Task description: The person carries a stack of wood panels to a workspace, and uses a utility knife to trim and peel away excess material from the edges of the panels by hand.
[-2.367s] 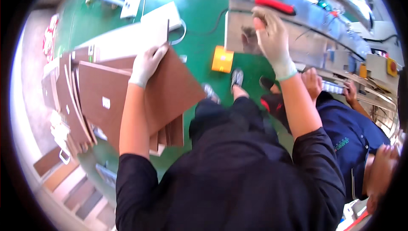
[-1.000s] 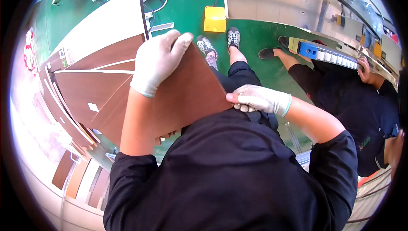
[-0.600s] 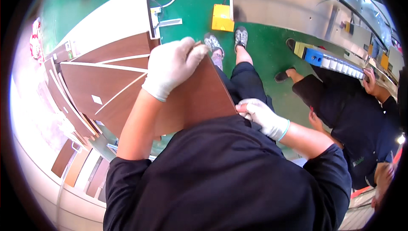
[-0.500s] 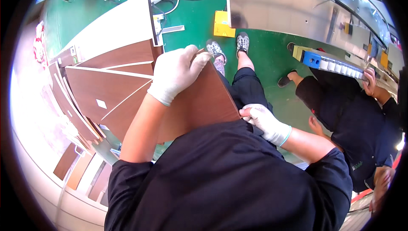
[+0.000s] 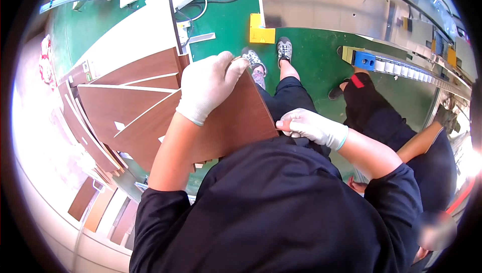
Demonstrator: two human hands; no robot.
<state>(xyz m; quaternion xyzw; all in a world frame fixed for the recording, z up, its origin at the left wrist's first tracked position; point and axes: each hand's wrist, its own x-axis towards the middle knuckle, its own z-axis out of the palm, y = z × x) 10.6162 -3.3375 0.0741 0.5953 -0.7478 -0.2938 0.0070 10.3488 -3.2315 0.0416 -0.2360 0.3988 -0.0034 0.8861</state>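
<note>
My left hand, in a white knit glove, grips the top corner of a brown wood-look panel tilted in front of my body. Its thumb lies over one edge and its fingers wrap behind. My right hand wears a similar glove that leaves the thumb tip bare. Its fingers are curled closed right beside the panel's right edge, near the lower corner. Whatever the curled fingers hold, if anything, is hidden. Left of the held panel, more brown panels with pale edges lean in a fanned stack.
A white board stands beyond the stack. On the green floor are a yellow box-like piece and a black cable. A metal-topped machine fills the far right. A co-worker in dark clothes is close on my right, beside a blue-ended rail.
My right hand has moved slightly up along the panel's right edge. My left hand keeps its grip. The co-worker has bent and shifted, and their hand has left the rail.
</note>
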